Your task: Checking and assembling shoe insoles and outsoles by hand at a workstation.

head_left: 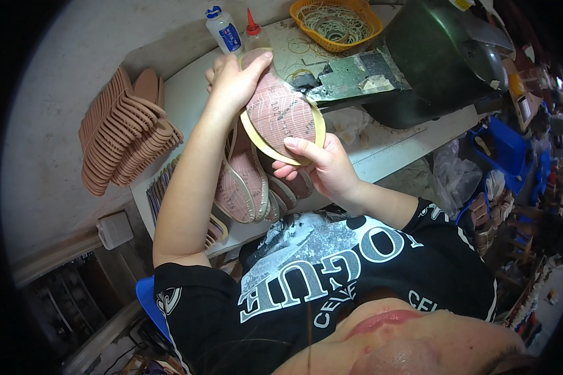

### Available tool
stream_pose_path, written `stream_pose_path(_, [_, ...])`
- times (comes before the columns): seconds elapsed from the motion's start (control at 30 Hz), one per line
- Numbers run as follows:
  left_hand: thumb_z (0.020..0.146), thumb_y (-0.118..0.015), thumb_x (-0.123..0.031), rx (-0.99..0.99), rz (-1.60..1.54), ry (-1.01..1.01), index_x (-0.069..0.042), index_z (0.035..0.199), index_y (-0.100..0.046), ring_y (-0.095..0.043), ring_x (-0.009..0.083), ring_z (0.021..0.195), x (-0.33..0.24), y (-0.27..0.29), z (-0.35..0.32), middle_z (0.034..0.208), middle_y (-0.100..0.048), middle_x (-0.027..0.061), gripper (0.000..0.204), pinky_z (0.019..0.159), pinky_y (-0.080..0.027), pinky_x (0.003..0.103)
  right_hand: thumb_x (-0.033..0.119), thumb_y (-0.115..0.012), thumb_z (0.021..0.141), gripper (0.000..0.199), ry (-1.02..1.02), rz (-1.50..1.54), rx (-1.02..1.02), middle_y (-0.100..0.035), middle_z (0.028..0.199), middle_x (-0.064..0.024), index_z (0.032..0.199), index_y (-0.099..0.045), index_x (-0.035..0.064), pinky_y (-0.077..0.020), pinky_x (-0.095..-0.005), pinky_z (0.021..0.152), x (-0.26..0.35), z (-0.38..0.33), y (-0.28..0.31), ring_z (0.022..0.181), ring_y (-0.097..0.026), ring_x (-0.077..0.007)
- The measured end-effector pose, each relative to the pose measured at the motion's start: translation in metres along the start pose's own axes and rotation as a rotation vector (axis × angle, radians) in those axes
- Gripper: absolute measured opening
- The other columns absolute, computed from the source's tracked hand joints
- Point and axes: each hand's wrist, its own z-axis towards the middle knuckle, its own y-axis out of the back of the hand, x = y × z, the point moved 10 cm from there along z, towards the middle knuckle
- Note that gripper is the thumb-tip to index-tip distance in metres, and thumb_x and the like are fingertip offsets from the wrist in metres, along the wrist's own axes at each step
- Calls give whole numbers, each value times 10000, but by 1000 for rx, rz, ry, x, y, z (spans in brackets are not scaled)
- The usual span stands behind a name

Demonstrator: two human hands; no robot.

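A shoe insole [278, 106] with a pinkish lined face and a yellow rim is held up between both hands over the table. My left hand [234, 81] grips its narrow end, thumb along the edge. My right hand [325, 162] pinches the broad end, thumb on the printed face and fingers underneath. Just below, a bunch of similar insoles [241, 181] with pale edging lies at the near side of the table, partly hidden by the held one and my left forearm. The metal arm [356, 78] of a green machine reaches almost to the held insole's right side.
The green machine [431, 62] fills the right back of the white table [413, 140]. Behind stand a clear bottle [225, 32], a red-tipped bottle [253, 28] and a yellow basket [296, 20] of rubber bands. Stacked brown soles [116, 134] sit left. A blue bin [507, 150] is right.
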Motion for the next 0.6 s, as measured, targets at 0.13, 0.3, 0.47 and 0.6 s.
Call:
stream_pose_path(0.13, [666,-753,-506,354,-93,-743,-90,1186,-590,-305,322,1318,-60,7,-16,1375,-424,146,686,1080,-256,434,219,-583,900,300,13,38,24,-667,806,-151,1006,-596,-62,-547,-255,615,5,11,-13,671,-670,-180])
stream_pose_path(0.3, [680,-776,-443,970,-27,-512,-55,972,-623,-534,172,879,-57,-23,-31,938,-580,76,510,783,-439,295,234,-568,915,306,21,30,-20,-667,810,-151,1012,-594,-56,-551,-256,619,12,18,-14,678,-673,-181])
stream_pose_path(0.47, [730,-755,-371,972,119,-541,-46,896,-553,-462,99,720,-59,-19,-28,753,-502,7,417,627,-388,258,284,-559,929,356,11,20,-88,-670,832,-152,1033,-593,-54,-556,-257,632,15,19,-10,697,-678,-182])
stream_pose_path(0.6, [769,-732,-367,950,-9,-438,-38,895,-541,-458,81,744,-51,-12,-28,771,-506,1,401,645,-394,243,313,-559,929,384,-9,30,-95,-673,845,-151,1035,-598,-54,-557,-255,637,18,20,-12,714,-683,-184])
